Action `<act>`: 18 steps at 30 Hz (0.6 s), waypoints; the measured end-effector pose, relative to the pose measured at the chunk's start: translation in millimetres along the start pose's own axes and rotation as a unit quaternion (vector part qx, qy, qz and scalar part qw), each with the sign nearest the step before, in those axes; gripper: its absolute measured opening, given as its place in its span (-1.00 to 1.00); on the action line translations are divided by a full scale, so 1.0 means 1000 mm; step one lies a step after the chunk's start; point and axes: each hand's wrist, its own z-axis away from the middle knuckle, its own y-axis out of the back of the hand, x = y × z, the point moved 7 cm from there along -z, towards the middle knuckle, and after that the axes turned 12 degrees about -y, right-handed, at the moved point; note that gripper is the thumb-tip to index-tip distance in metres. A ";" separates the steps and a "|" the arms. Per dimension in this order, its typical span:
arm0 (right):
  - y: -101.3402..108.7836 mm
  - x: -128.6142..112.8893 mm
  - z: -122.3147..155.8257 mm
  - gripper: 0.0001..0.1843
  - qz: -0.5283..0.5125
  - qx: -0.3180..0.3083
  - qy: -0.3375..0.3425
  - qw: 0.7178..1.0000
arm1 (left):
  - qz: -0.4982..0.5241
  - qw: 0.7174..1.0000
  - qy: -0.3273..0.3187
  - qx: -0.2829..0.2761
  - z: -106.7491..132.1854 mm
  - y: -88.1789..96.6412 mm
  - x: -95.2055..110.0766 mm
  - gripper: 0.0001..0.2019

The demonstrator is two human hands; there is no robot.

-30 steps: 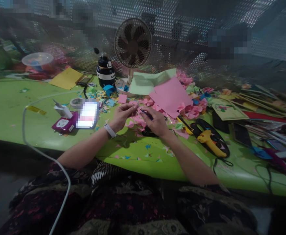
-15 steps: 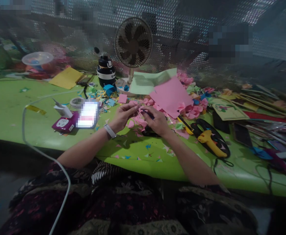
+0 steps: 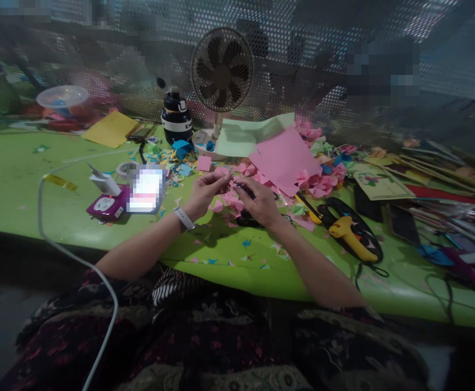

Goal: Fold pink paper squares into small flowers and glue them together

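Note:
My left hand (image 3: 203, 193), with a white watch at the wrist, pinches a small pink paper piece (image 3: 222, 172) over the green table (image 3: 25, 184). Close beside it, my right hand (image 3: 261, 203) is closed around a thin dark tool (image 3: 243, 188) whose tip points at the pink piece. Under both hands lies a heap of pink paper scraps (image 3: 231, 202). A large pink paper sheet (image 3: 284, 158) lies just behind my right hand.
A small fan (image 3: 221, 70) and a black jar (image 3: 176, 120) stand at the back. A lit phone (image 3: 145, 190) and a tape roll (image 3: 125, 170) lie left. A yellow glue gun (image 3: 351, 239) lies right, near folded pink flowers (image 3: 322, 182). A white cable (image 3: 58, 244) crosses the front edge.
Both hands have stayed nearly in place; my left fingers have edged slightly towards the right hand with the pink piece.

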 end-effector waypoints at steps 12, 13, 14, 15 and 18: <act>0.001 0.004 -0.002 -0.70 -0.012 -0.019 -0.016 1.000 | 0.021 0.999 -0.033 -0.019 0.002 -0.005 0.006 -0.63; 0.001 0.004 -0.003 -0.68 -0.016 -0.020 -0.019 0.999 | 0.021 0.999 -0.034 -0.017 0.002 -0.004 0.005 -0.63; 0.002 0.004 -0.003 -0.67 -0.021 -0.021 -0.022 0.999 | 0.021 0.999 -0.036 -0.014 0.002 -0.004 0.005 -0.62; 0.002 0.004 -0.003 -0.64 -0.026 -0.023 -0.025 0.999 | 0.020 0.999 -0.040 -0.011 0.002 -0.004 0.006 -0.62; 0.000 0.006 -0.004 -0.57 -0.049 -0.041 -0.051 0.997 | 0.009 0.999 -0.049 -0.006 0.002 -0.003 0.009 -0.63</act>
